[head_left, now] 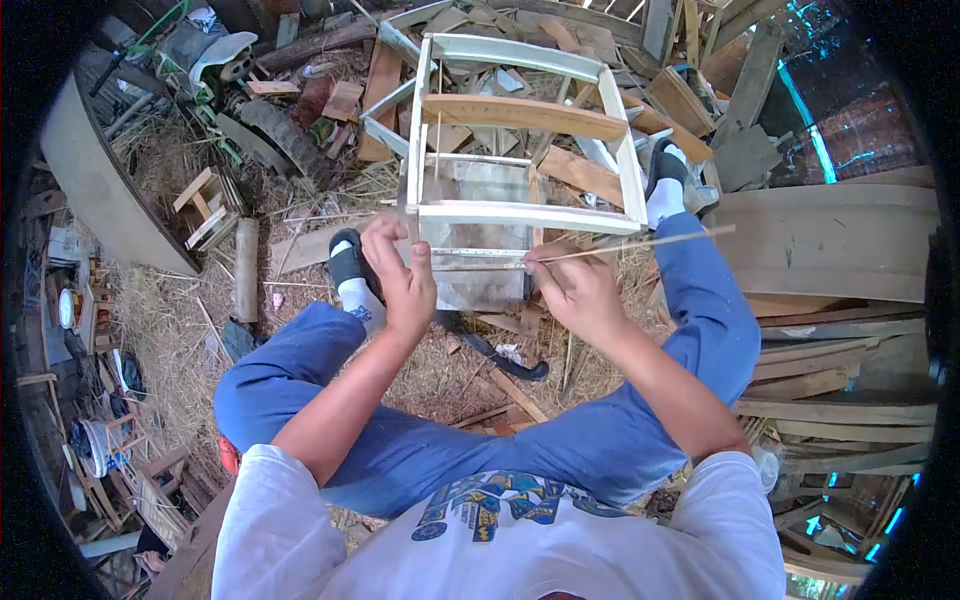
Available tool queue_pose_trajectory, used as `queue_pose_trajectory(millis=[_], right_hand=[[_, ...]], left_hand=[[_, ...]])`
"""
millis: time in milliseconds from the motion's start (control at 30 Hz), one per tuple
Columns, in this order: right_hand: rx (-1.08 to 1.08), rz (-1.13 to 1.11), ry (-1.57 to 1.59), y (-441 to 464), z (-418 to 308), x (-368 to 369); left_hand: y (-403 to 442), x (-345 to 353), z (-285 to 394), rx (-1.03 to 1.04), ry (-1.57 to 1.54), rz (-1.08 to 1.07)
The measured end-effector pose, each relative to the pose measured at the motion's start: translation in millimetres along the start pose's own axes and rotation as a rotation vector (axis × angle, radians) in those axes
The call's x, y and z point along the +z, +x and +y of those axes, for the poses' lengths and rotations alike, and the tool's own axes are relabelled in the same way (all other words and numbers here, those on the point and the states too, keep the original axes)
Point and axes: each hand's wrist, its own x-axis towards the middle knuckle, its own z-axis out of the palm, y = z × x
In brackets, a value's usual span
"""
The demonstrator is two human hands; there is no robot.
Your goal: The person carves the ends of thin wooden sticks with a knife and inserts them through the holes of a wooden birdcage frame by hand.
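A pale wooden frame (530, 215) with a browner crossbar (525, 115) stands in front of me, tilted over a low grey-topped support (480, 290). My left hand (398, 285) is at the frame's near left corner, its fingers curled around the corner and its thumb raised. What lies inside that grip is partly hidden. Below the frame's near rail, my right hand (580, 290) pinches a thin wooden strip (660, 240). The strip sticks out to the right, past the frame and towards my right knee.
Straw and wood scraps cover the ground. Stacked boards (830, 350) lie at the right, and a curved panel (105, 180) leans at the left. A small wooden piece (208, 205) and a short log (246, 270) lie left of my feet. A black strap-like object (500, 355) lies between my legs.
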Motion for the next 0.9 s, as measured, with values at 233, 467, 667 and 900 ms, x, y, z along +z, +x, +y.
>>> queue_pose_trajectory(millis=[233,467,667,900], right_hand=[[-0.037,0.141,-0.007,-30.5,5.9,32.6],[0.047,0.186,-0.181,-61.1,-5.6,49.4],[0.055,0.224,-0.230,-75.2,-5.4,59.8],[0.240,0.323,-0.194,-91.0,-14.6,73.2]], left_hand=[[-60.5,12.9,27.7,-0.910,-0.431,0.018],[-57.6,13.7,32.9,-1.079,-0.894,-0.465],[-59.9,20.3,25.5,-1.140,-0.812,-0.492],[-60.4,22.3,32.2,-1.218,-0.809,-0.450]])
